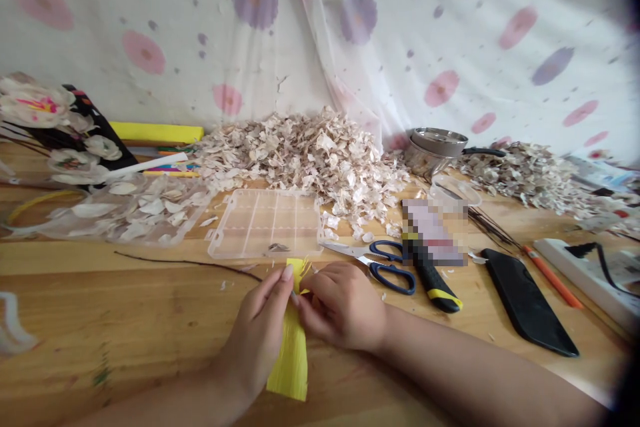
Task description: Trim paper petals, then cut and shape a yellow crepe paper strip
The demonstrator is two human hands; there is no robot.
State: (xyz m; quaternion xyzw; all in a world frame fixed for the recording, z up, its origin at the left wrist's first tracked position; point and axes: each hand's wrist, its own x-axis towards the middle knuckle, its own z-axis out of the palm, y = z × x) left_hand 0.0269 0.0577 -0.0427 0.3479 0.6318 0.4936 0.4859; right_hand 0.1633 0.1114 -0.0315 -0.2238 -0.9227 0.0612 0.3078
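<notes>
A strip of yellow crepe paper (290, 363) hangs between my two hands, its top edge cut into a thin fringe. My left hand (260, 320) is closed, pinching the paper with thumb and fingers. A long dark stem (200, 262) runs leftward from that grip, its near end lying against the paper. My right hand (345, 307) is curled closed at the paper's right edge, fingertips pinched by the fringe and the stem's end; the hand partly hides what they grip. Just beyond it lie blue-handled scissors (393, 277), blades apart.
Behind are a clear divided box (267, 217), a heap of pale dried petals (320, 160) and metal bowls (437, 143). Petals lie in a plastic tray (150, 213) on the left. At right are a black phone-like slab (530, 300), an orange pen (553, 278) and a power strip (590, 280).
</notes>
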